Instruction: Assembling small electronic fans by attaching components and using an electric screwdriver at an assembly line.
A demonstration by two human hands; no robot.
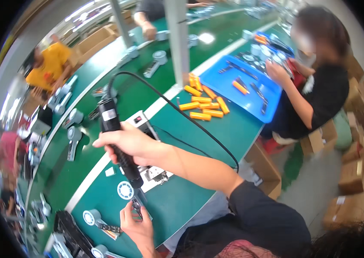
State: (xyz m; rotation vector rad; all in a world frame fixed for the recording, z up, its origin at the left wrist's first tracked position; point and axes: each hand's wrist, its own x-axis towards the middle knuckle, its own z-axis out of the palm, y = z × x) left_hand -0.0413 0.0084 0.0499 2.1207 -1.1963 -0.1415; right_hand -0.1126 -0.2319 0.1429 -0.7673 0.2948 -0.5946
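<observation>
My right hand (131,144) is wrapped round a black electric screwdriver (129,168), whose cable arches from its top over the table. The tool is tilted, its lower end just above a small handheld fan (126,190). My left hand (139,227) pinches that fan by its handle between thumb and fingers. The fan's round grille faces up; whether the screwdriver tip touches the handle cannot be made out. Close to my left hand lies another fan (90,217) with dark parts showing along its handle.
Orange cylindrical cells (201,105) lie in a loose group beside a blue tray (235,92) with handle parts. A white box with a switch (138,119) stands behind my right forearm. Fans (74,134) lie along the green belt. A co-worker (319,81) handles parts at right; cartons (354,176) stand behind.
</observation>
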